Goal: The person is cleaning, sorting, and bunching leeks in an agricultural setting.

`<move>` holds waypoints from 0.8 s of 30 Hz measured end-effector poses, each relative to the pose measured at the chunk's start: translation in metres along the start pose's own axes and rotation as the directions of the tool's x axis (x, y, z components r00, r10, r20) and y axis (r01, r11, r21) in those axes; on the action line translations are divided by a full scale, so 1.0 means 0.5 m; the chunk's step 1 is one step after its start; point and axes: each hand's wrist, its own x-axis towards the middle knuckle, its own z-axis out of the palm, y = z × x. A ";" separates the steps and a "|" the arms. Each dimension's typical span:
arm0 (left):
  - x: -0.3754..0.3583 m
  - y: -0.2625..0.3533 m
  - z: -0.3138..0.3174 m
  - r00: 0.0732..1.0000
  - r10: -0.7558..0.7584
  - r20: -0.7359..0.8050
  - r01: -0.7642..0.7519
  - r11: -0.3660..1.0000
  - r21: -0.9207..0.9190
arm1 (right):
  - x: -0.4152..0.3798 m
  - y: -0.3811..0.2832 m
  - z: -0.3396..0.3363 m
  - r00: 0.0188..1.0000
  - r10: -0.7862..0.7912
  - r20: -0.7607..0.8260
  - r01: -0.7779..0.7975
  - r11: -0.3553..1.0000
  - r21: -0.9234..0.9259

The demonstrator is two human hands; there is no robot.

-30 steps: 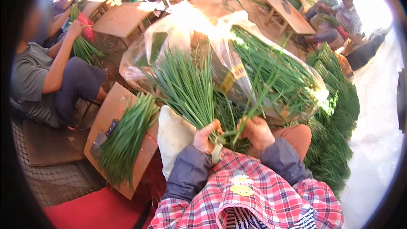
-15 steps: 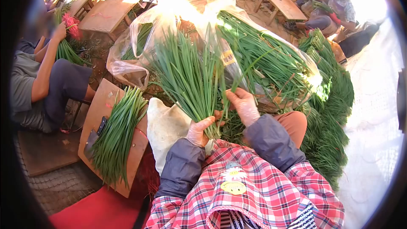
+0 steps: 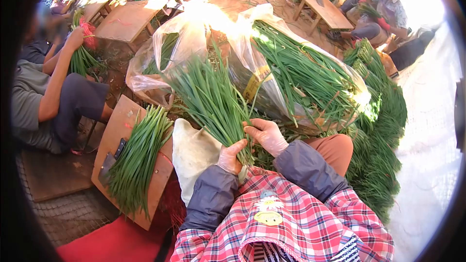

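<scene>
A fan of long green chives [image 3: 206, 97] stands out from my left hand [image 3: 231, 157], whose fingers are wrapped round the lower ends. My right hand [image 3: 268, 137] is at the right edge of this bunch, thumb and fingers pinched on stalks there. Both hands wear thin clear gloves. To the left, a thick pile of chives [image 3: 138, 165] lies across a wooden board [image 3: 102, 153]. A knife [image 3: 120, 148] with a black handle rests on that board, its blade partly under the chives.
An open plastic bag [image 3: 259, 75] full of chives lies ahead, another bag [image 3: 145, 85] beside it. Heaped chives [image 3: 376, 131] run along the right. A person [image 3: 53, 87] at left holds chives; another person [image 3: 388, 9] sits at far right. Low wooden tables [image 3: 126, 17] stand behind.
My right hand has moved left and down, against the bunch beside my left hand. The loose stalks it held apart are now against the bunch, which leans slightly more left.
</scene>
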 end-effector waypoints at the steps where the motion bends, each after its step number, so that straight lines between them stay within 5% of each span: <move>1: -0.002 0.005 0.008 0.999 0.038 0.008 -0.038 0.999 -0.004 | -0.014 -0.027 -0.001 0.997 0.070 0.021 -0.071 0.997 0.040; 6: -0.002 0.011 -0.010 0.996 0.031 -0.080 -0.035 0.998 -0.049 | -0.033 -0.008 -0.076 0.993 0.111 -0.032 -0.099 0.962 0.256; 7: -0.005 0.013 -0.005 0.998 0.029 -0.053 -0.031 0.999 -0.043 | -0.038 -0.016 -0.109 0.991 0.135 -0.010 -0.134 0.989 0.057; 8: -0.009 0.015 0.000 0.999 0.025 -0.022 -0.025 0.999 -0.034 | -0.023 -0.005 -0.154 0.958 0.272 0.087 -0.229 0.914 -0.335; 9: -0.008 0.019 0.006 1.000 0.007 0.004 -0.007 1.000 0.003 | 0.021 0.124 -0.223 0.976 0.165 0.140 -0.003 0.657 -0.754; 10: -0.011 0.019 0.008 1.000 -0.019 0.024 0.018 0.999 0.041 | -0.008 0.057 -0.205 0.955 0.292 0.053 -0.029 0.270 -0.962; 11: -0.011 0.016 0.009 0.999 -0.002 0.036 0.000 0.998 0.060 | -0.002 0.066 -0.207 0.940 0.333 -0.075 -0.147 0.195 -0.970; 12: -0.017 0.020 0.018 0.997 -0.014 0.082 0.007 0.996 0.088 | -0.009 0.065 -0.196 0.978 0.209 0.004 -0.073 0.360 -0.930; 14: -0.020 0.016 0.021 0.996 -0.045 0.083 0.033 0.990 0.136 | -0.015 0.042 -0.162 0.964 0.212 0.161 -0.083 0.815 -0.574; 17: -0.011 0.009 0.006 0.988 -0.044 0.151 0.014 0.981 0.193 | -0.024 -0.049 -0.128 0.933 0.295 0.204 -0.230 0.929 -0.289; 20: -0.020 0.008 0.006 0.978 -0.052 0.200 0.014 0.982 0.186 | -0.042 -0.115 -0.138 0.984 -0.005 0.177 0.022 0.995 -0.094; 22: -0.025 0.012 0.014 0.975 -0.070 0.212 0.035 0.985 0.167 | -0.032 -0.155 -0.146 0.994 -0.109 -0.008 0.108 0.990 -0.092; 24: -0.032 0.016 0.024 0.974 -0.104 0.200 0.071 0.984 0.165 | -0.019 -0.190 -0.148 0.998 -0.056 0.017 0.058 0.951 -0.305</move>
